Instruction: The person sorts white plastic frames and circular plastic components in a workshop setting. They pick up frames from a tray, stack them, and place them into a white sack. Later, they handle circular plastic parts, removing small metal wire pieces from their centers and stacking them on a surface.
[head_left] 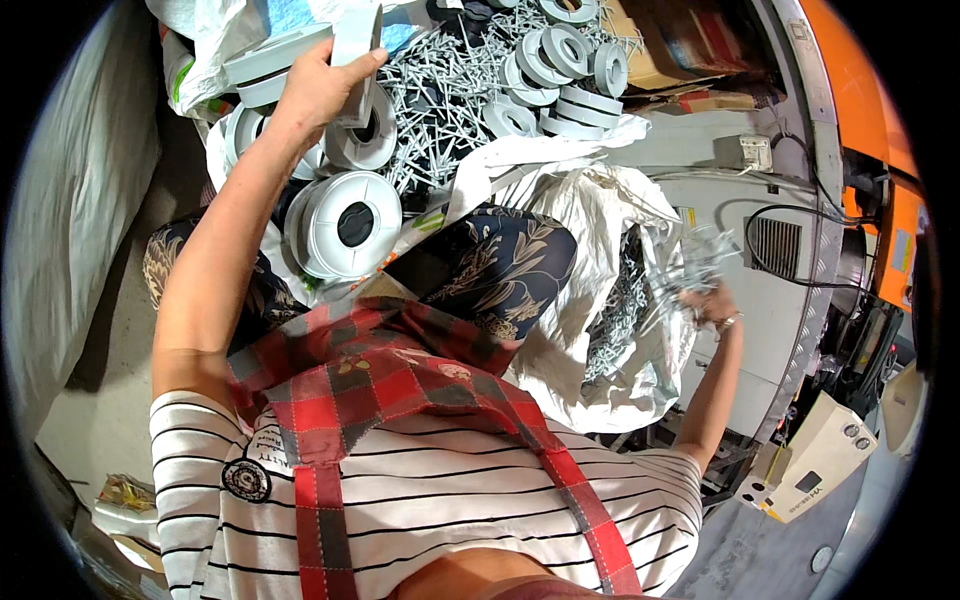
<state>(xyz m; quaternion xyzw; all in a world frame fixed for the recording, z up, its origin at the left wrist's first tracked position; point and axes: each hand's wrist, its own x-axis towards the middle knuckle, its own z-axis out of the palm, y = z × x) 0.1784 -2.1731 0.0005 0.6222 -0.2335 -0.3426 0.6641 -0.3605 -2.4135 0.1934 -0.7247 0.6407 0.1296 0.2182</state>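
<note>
My left hand is closed around a light grey plastic spool, which is turned nearly edge-on, with the thumb along its side. Below it, more grey spools lie near my lap, including a large round one with a dark centre hole. Out to the right, my right hand grips a bunch of thin grey plastic sprues, smeared by motion. This bunch is over the right side of an open white woven sack, with many similar sprues inside.
A heap of grey sprues and several spool rings lie ahead of me. At the far right are a cardboard box, a grey machine cabinet with cables and an orange machine part. A pale sheet hangs left.
</note>
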